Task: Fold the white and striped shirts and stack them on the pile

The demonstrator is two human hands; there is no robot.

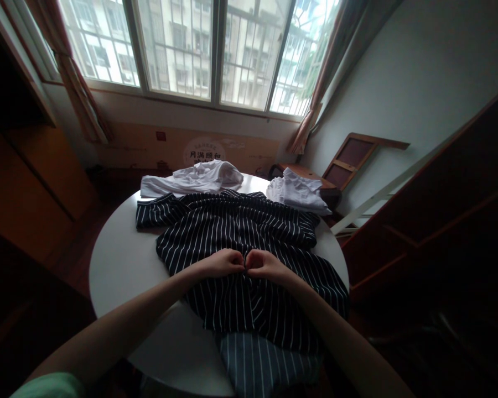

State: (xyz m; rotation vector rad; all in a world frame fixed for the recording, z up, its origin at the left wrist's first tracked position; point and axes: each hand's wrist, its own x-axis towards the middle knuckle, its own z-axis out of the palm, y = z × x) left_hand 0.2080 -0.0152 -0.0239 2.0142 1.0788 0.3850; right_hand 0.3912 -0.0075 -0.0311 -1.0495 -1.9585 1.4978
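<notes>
While both hands meet over the middle of the striped garment (pixel 219 226), it lies spread across the right half of the round white bench (pixel 116 271), black with thin white lines. The left hand (pixel 224 262) is curled, its thumb and fingertips pinched together on the cloth. The right hand (pixel 266 264) mirrors it, likewise closed on the cloth, with the two sets of fingertips almost touching. The exact bit of fabric between them is too small to make out.

One sleeve (pixel 152 213) of the garment points left at the far end. On the right the garment reaches the edge of the bench, and below its near hem shows a greyer, blue-tinged striped part (pixel 269 362).

Beyond it, on the far side of the bench, a crumpled white cloth (pixel 207 177) sits to the left and a folded white pile (pixel 296 190) to the right, well apart from each other. Behind the bench, a printed tan panel (pixel 136 145) stands under the barred window (pixel 174 50). A wooden frame (pixel 352 157) leans near the right wall (pixel 423 72). A pale green cuff (pixel 52 386) shows on the left arm.
</notes>
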